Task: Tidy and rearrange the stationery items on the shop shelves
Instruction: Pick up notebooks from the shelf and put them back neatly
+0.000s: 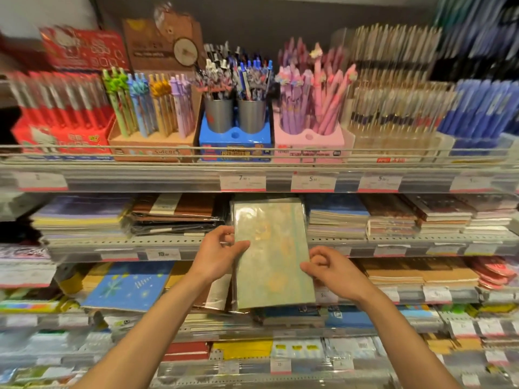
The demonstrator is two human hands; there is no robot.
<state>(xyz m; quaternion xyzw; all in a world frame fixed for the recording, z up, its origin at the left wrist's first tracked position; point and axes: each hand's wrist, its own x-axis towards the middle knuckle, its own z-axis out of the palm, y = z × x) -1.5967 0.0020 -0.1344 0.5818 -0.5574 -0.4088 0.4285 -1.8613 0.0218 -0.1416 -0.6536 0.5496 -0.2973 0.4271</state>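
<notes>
So, left hand point(216, 252): thumb on top of the notebook point(273, 256) at its 9 o'clock edge, fingers curled round that edge, so closed on it. Right hand point(327, 269): fingers bunched at the 3 o'clock edge, thumb tip on the cover; looks like a pinch on the book, tho whether fingers go under can't be seen. Notebook is pale green w/ faint yellow motifs, in glossy clear wrap. It's held tilted between both hands, far end poking into the gap of the middle shelf point(393, 241) at 12, near end hanging over the stacks below at 6.

Handling, my guess: light, thin, semi-stiff, will bow if held by one corner. Film wrap prob slippery, so grip both long edges mid-length, as now, and slide it in flat. Not fragile, but corners and wrap can crease or snag on the shelf lip.

Containers, top shelf at 12: two metal cups point(235, 115) in a blue base point(234, 141), each packed w/ upright pens. At 1 o'clock a pink stand point(309, 138) w/ purple and pink pens, some fanning out. At 11 a brown card box point(153, 141) w/ rows of animal-top pens. At 10 a red box point(63, 133) of red pens, blurred. At 2–3, clear and blue pen trays, too blurred for detail.
</notes>
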